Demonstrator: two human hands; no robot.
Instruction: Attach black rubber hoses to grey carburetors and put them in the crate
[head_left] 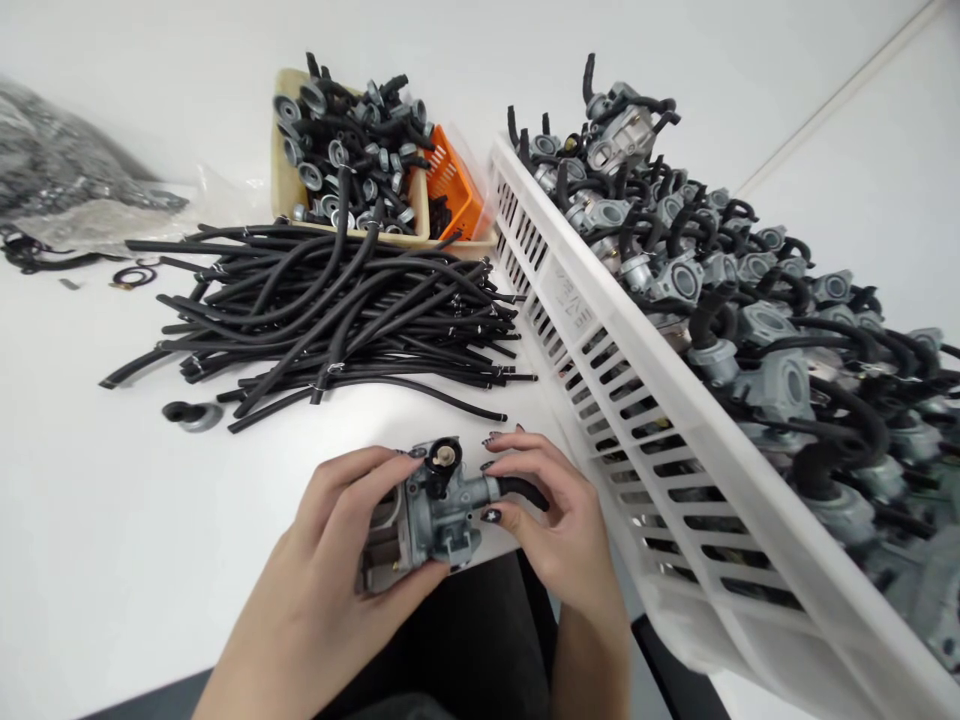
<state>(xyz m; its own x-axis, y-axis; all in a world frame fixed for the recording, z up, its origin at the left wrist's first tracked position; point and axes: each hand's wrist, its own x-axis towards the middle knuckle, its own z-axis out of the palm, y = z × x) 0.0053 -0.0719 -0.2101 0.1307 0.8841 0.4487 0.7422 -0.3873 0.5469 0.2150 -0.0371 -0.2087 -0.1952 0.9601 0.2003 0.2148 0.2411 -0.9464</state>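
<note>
A grey metal carburetor (435,525) with a black round fitting (444,455) on its upper side is held over the table's front edge. My left hand (352,530) grips its body from the left, fingers over the top and thumb underneath. From the carburetor's right side a short black hose (525,490) sticks out through a grey metal collar. My right hand (559,510) closes around this end, thumb below and fingertips above the collar. A small grey cap with a black rubber elbow (191,414) lies on the table to the left.
Long black rubber hoses (360,310) lie heaped beyond my hands. Behind them stand a cream bin (289,90) of capped hose pieces and an orange basket (469,200). A white slotted crate (600,345) full of carburetors rises close on the right. Clear plastic bags (67,170) lie far left.
</note>
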